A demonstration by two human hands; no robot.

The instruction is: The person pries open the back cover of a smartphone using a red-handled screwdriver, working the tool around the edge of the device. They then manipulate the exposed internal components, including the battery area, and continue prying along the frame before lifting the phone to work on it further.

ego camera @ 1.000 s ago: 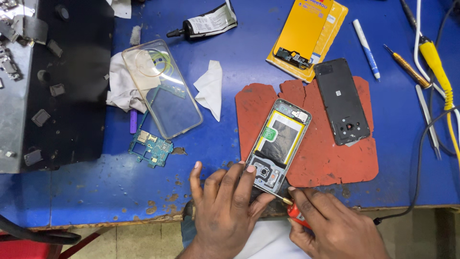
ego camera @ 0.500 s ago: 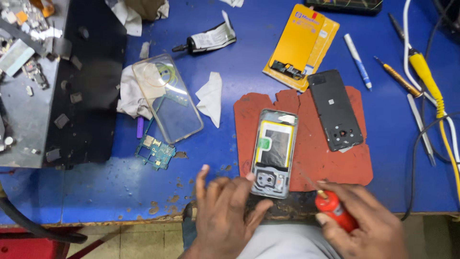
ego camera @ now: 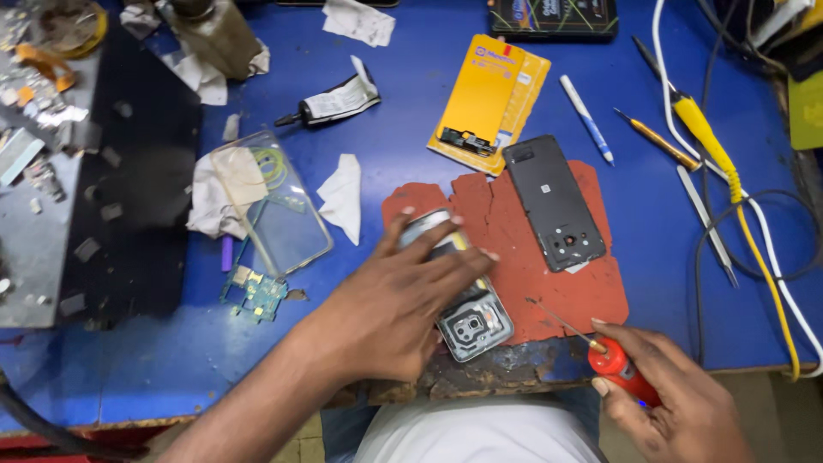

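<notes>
Opened phone (ego camera: 467, 321), back off, camera module end showing, lies on the red mat (ego camera: 549, 274) at its near-left part, tilted. Left hand (ego camera: 394, 300) lies flat on top of the phone, fingers spread and pressing on it, fingertips (ego camera: 454, 221) reaching its far end; not curled around it, just holding it down. Most of the phone is hidden under the hand.

Right hand (ego camera: 677, 399) is off the near-right corner of the mat, fingers clenched round a red-handled screwdriver (ego camera: 600, 347). Its thin shaft points up-left over the mat, tip near the phone's right side but apart from it.

Dark back cover (ego camera: 553, 201) sits on the mat's far-right part, well apart from the phone. Yellow parts card (ego camera: 489, 99) lies beyond the mat's far edge, just touching distance from the cover's top. White pen (ego camera: 587, 120) is right of the card. Yellow-handled tool (ego camera: 707, 137) with cables is well right of the mat.

Left of the mat: crumpled white tissue (ego camera: 343, 197), then a clear phone case (ego camera: 270, 201) lying over a rag, a small green circuit board (ego camera: 253, 294) near of the case. Black tube (ego camera: 334, 101) lies beyond the tissue. Everything is on the blue table (ego camera: 171, 369); dark tray (ego camera: 137, 189) at far left of the mat.
</notes>
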